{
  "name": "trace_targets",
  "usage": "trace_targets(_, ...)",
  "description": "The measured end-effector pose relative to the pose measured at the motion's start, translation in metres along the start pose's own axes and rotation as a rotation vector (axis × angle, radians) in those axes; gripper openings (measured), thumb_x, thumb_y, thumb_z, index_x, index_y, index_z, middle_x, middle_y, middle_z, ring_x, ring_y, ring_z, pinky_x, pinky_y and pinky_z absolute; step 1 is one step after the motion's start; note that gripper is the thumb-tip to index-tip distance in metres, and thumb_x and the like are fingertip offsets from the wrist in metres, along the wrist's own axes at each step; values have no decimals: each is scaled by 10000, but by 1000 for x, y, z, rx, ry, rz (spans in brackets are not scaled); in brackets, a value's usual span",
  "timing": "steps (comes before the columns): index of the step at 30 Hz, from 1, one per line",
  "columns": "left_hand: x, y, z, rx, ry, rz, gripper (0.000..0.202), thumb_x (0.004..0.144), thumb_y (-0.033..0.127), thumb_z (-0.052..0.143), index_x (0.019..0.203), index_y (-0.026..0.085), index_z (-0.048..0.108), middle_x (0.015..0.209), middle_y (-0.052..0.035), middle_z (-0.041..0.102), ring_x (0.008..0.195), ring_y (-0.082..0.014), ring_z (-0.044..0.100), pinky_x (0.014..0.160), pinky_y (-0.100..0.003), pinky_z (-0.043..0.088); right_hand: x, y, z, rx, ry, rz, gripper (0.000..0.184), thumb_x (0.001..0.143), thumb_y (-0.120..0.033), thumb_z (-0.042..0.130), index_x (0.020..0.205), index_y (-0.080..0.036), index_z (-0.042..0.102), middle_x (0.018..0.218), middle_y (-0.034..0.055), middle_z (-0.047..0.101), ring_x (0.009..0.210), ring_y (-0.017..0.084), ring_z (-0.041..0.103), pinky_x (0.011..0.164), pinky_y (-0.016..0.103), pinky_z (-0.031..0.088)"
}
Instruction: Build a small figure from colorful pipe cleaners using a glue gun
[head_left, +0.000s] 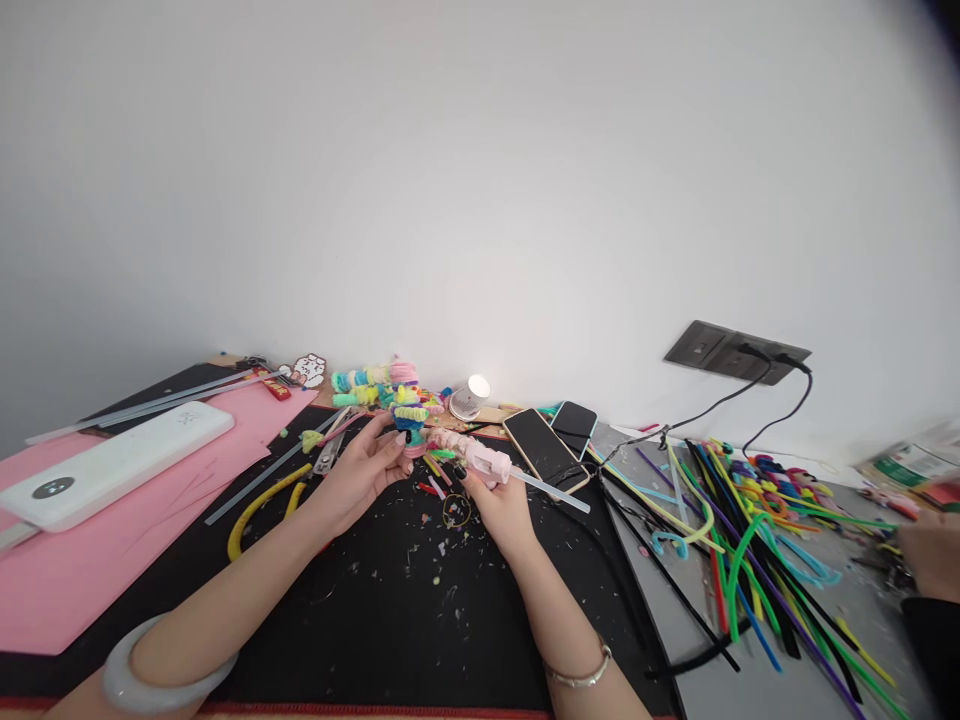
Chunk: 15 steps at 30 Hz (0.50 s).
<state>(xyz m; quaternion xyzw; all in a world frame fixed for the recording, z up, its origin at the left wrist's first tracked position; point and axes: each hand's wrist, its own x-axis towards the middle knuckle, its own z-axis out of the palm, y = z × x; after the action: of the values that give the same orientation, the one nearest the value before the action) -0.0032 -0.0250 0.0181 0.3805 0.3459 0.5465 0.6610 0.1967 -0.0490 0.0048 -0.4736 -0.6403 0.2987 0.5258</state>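
Observation:
My left hand [375, 462] pinches a small coiled pipe-cleaner piece [409, 418] in blue, yellow and teal between thumb and fingers. From the right, my right hand [501, 508] grips a pale pink glue gun [487, 462]. A translucent glue stick [553, 488] juts from its rear end. The gun's front points at the coiled piece; whether its tip touches is hard to make out. Just behind my left hand lie more fuzzy coils [364, 380] in pastel colours. Scraps and bits litter the black mat [420, 620] below both hands.
Two phones [546, 450] lie right of my hands, near a paper cup [470, 397]. Loose pipe cleaners [750, 560] spread over the grey surface. Cables run to a wall socket [735, 352]. Left are pink sheets [172, 520] and a white device [120, 465]. Another person's hand [930, 555] shows far right.

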Motion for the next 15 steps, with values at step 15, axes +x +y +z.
trace_targets(15,0,0,0,3,-16,2,294,792,270,738,1062,258,623,737,38,528,631,-119,552,648,-259,516,0,2,-1,-53,39,-2,243,808,-375,637,862,-159,734,834,76,737,806,245,680,745,335,557)
